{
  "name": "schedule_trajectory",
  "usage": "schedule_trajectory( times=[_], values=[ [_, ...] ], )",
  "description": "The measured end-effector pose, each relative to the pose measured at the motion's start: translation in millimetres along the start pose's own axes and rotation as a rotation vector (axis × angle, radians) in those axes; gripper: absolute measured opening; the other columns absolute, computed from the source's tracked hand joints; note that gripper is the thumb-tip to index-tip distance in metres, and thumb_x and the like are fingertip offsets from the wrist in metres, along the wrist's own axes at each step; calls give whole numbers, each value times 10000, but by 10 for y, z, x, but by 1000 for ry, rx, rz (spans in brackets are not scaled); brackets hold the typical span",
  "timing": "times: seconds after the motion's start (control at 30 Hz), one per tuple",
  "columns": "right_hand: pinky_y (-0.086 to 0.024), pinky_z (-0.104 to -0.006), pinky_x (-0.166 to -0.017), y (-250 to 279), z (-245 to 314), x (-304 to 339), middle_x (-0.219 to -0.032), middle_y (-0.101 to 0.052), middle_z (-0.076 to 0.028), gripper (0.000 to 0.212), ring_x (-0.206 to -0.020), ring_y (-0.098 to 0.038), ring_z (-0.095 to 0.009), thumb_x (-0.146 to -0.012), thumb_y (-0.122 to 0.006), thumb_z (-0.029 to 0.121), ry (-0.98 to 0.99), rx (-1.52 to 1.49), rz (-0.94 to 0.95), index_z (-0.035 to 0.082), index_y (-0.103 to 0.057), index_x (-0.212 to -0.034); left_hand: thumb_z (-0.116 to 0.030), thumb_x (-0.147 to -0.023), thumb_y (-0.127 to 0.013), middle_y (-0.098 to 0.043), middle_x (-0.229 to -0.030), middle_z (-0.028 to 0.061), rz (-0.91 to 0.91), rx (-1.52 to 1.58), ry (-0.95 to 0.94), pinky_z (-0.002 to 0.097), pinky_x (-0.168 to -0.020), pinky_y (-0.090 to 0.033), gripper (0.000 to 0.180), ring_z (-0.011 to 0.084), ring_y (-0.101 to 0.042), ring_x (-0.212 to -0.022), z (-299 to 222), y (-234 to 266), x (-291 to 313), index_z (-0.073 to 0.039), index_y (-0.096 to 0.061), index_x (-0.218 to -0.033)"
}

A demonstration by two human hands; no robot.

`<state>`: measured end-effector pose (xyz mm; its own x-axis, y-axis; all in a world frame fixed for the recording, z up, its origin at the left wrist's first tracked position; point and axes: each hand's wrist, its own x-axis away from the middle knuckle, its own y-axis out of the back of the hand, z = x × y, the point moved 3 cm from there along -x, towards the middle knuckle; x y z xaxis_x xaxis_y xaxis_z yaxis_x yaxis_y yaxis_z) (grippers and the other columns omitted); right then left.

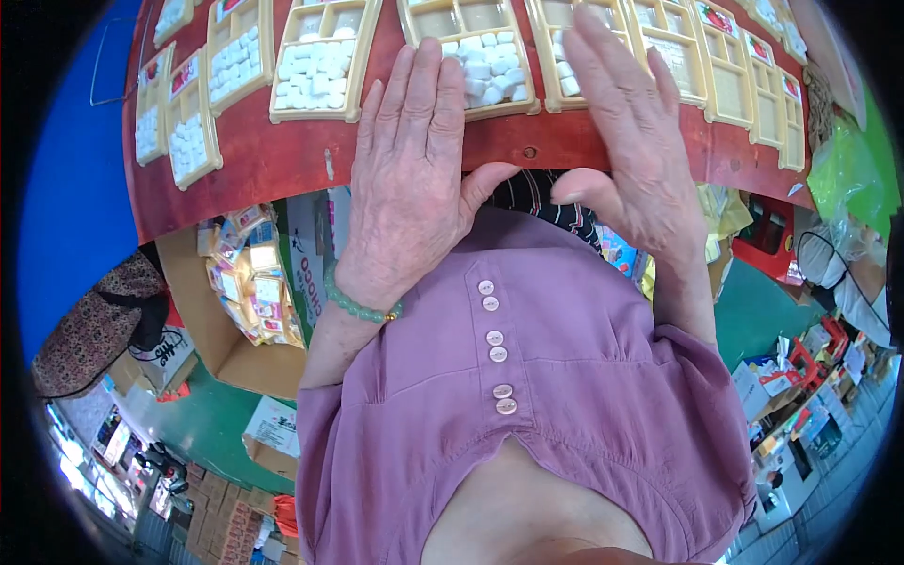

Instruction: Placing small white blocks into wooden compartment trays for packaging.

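Note:
My left hand (pixel 410 174) is spread flat, palm down, fingers pointing away and thumb out to the side. Its fingertips lie over or just above the left edge of a cream plastic tray (pixel 504 111) with small white marshmallow-like pieces (pixel 492 71) in its large compartment. My right hand (pixel 645 141) is also open with its fingers extended, covering part of another cream tray (pixel 556 101) that shows a few white pieces. Neither hand holds anything visible. Whether the fingers touch the trays cannot be told. A green bead bracelet (pixel 356 303) circles my left wrist.
More compartment trays line the red table (pixel 508 146); those at left hold white pieces, while several at right (pixel 730 94) show bare compartments. Below at left stands a cardboard box (pixel 231 353) of small wrapped packs (pixel 252 273). A red crate (pixel 767 235) sits below right, near a clear green bag (pixel 843 179).

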<state>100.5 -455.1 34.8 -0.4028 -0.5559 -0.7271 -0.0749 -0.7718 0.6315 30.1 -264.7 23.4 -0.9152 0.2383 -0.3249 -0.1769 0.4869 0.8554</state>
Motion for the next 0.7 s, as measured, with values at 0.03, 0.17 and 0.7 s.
schedule_trajectory(
  times=[0.03, 0.17, 0.7],
  values=[
    [-171, -595, -1214, 271, 177, -134, -1646, -320, -236, 979, -1513, -338, -385, -913, -611, 687, -335, -46, 231, 17, -355, -1579, -438, -897, -743, -353, -1629, 231, 1, -16, -14, 551, -1212, -300, 907, 429, -354, -1497, -31, 14, -39, 29, -349, -1567],
    [-119, -554, -1252, 278, 88, 243, -1635, -402, -130, 1028, -1518, -373, -300, -854, -439, 830, -456, 103, 387, 102, -417, -1578, -509, -891, -719, -317, -1650, 222, 5, -24, -93, 548, -1219, -287, 959, 408, -330, -1516, -142, -51, -237, 16, -317, -1586],
    [-131, -549, -1255, 482, 231, 289, -1648, -384, -113, 1015, -1542, -324, -308, -871, -383, 839, -465, 191, 437, 119, -411, -1585, -581, -867, -722, -346, -1633, 237, 5, -26, -77, 538, -1228, -273, 1031, 356, -327, -1531, -27, -161, -171, 32, -306, -1584]
  ],
)
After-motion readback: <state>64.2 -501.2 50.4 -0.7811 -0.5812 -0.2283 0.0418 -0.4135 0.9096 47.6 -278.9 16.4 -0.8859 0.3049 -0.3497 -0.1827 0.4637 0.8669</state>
